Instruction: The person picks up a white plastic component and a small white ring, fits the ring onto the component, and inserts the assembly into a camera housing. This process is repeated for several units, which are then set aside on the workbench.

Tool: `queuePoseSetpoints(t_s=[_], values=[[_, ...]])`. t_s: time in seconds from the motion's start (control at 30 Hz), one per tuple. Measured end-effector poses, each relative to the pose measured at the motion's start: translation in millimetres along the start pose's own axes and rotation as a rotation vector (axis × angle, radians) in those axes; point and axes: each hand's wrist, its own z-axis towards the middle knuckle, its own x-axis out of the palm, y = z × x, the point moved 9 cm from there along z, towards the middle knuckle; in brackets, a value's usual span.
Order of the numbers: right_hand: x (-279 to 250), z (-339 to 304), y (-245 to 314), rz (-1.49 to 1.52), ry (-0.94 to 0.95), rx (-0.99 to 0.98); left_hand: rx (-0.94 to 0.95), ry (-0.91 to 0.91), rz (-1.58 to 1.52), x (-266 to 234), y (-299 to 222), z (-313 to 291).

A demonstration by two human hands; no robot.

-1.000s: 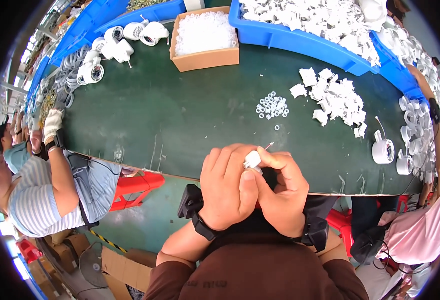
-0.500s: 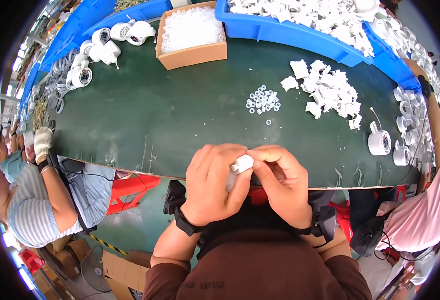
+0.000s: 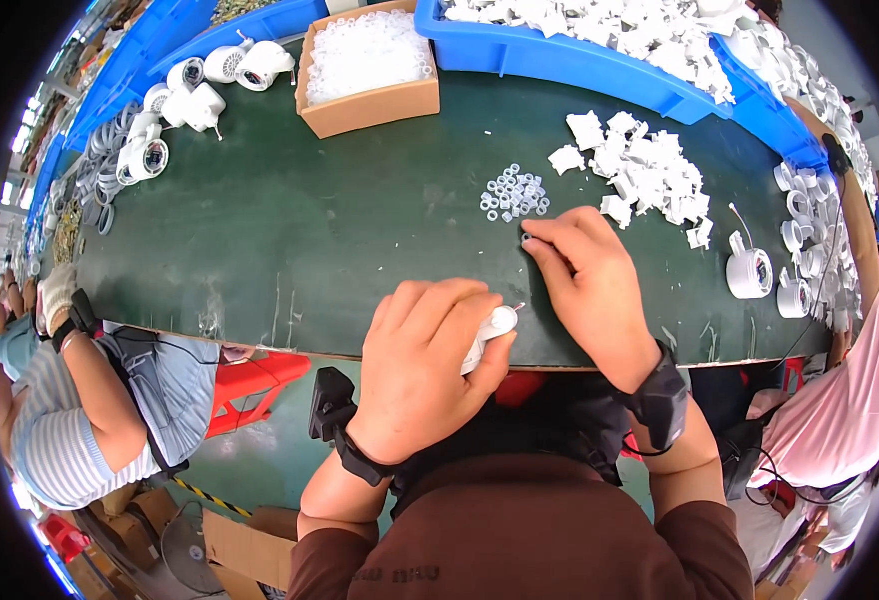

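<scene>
My left hand (image 3: 425, 370) is wrapped around a white plastic housing (image 3: 501, 321) near the table's front edge. A short thin lead sticks out of the housing's end, and most of its body is hidden by my fingers. Farther forward, my right hand (image 3: 588, 285) has thumb and forefinger closed on a small translucent ring (image 3: 527, 238) at the table top. Just beyond those fingertips lies a loose pile of similar rings (image 3: 515, 193). To the right of it is a heap of white angular plastic pieces (image 3: 650, 165).
A cardboard box (image 3: 370, 112) full of translucent rings stands at the back. Beside it is a blue bin (image 3: 560, 65) heaped with white pieces. One white round unit (image 3: 749, 272) with a wire sits at the right. Co-workers sit on both sides, one with a gloved hand (image 3: 58, 290).
My right hand has left the housing and reached forward and right to the single loose ring. My left hand keeps the housing, now with its lead showing. The view has shifted slightly.
</scene>
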Motion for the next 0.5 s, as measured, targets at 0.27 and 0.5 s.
queuePoseSetpoints(t_s=[0.27,0.5], values=[[9,-16,2,0.62,0.24,0.313,-0.04,0.013,0.043,-3,5,-4],[24,-32,21,0.931,0.321,0.271,-0.02,0.013,0.04,0,6,-1]])
